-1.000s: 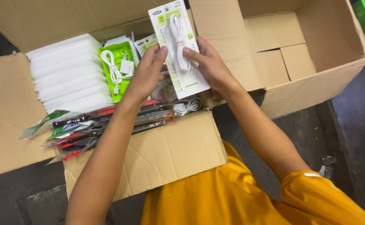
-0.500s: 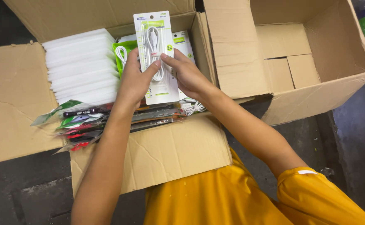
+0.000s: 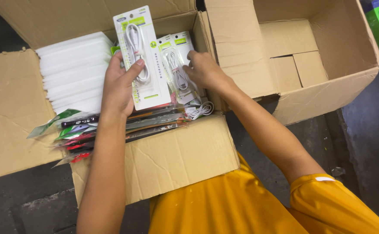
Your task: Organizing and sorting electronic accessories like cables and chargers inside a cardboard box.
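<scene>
The left hand (image 3: pixel 119 89) pinches a white carded cable pack (image 3: pixel 139 56); beside it, the right hand (image 3: pixel 204 69), fingers spread, touches similar packs (image 3: pixel 178 65) in a brown cardboard box (image 3: pixel 176 156).

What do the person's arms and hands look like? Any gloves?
No gloves: the left hand and right hand are bare, with no rings or watch showing. Both forearms are uncovered. A short yellow-orange sleeve with a small white patch covers the right upper arm.

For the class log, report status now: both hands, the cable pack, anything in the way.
Left hand holds white cable pack upright over open box. Right hand on packs standing in box. Nothing in the way.
</scene>
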